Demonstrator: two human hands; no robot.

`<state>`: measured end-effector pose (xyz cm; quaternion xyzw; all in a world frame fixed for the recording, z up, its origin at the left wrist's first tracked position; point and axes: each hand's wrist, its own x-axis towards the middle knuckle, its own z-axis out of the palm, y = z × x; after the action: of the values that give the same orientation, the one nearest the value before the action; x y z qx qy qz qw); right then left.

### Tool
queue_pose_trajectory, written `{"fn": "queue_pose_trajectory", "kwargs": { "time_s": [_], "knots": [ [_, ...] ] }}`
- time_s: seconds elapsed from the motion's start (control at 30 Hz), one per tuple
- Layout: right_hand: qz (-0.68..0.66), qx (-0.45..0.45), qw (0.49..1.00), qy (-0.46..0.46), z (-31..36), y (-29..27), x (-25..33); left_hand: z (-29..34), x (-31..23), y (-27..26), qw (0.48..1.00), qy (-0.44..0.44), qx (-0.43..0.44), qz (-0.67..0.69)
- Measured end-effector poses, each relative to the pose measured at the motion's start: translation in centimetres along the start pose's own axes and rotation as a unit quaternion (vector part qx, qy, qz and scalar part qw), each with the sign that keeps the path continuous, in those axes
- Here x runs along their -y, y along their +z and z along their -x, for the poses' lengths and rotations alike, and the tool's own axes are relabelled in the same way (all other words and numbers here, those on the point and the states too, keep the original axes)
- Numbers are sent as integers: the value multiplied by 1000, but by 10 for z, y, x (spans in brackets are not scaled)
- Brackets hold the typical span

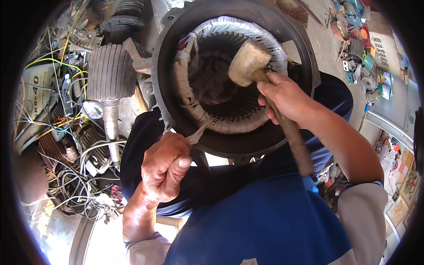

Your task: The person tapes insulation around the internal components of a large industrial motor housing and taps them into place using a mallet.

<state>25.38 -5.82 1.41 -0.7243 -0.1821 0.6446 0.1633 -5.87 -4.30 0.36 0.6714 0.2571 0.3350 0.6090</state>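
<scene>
Between my knees sits a round, dark motor stator housing (160, 84), its open end facing up. Inside it runs a ring of coil windings (238, 27) wrapped in pale binding tape, with slotted core further down. My left hand (166, 165) is closed at the near left rim, pinching a strip of the white tape (200, 132) drawn taut from the winding. In my right hand (287, 98), fingers wrap round the wooden handle of a mallet (250, 62). Its worn, pale head hovers over the far right part of the opening; from here, contact with the winding cannot be made out.
A ribbed rotor (112, 73) with its shaft stands left of the housing. Tangled cables (84, 190) and a small bottle (67, 93) lie further left. Assorted parts and tools (357, 53) are strewn along the right, beside a doorway track (393, 128).
</scene>
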Motion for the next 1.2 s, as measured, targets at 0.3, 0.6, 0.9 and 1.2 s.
{"fn": "queue_pose_trajectory", "kwargs": {
  "time_s": [0.3,0.6,0.9,1.2],
  "knots": [
    [189,129,973,11,0,12,12,-2,-6,7,999,-34,-26,18],
    [-75,44,996,36,-4,24,-12,-2,-4,9,997,-55,-37,30],
    [-215,-4,976,-18,20,24,-7,1,3,10,996,0,-60,62],
    [-173,98,980,-25,48,48,-4,6,-3,6,995,-71,-55,43]
  ]
}}
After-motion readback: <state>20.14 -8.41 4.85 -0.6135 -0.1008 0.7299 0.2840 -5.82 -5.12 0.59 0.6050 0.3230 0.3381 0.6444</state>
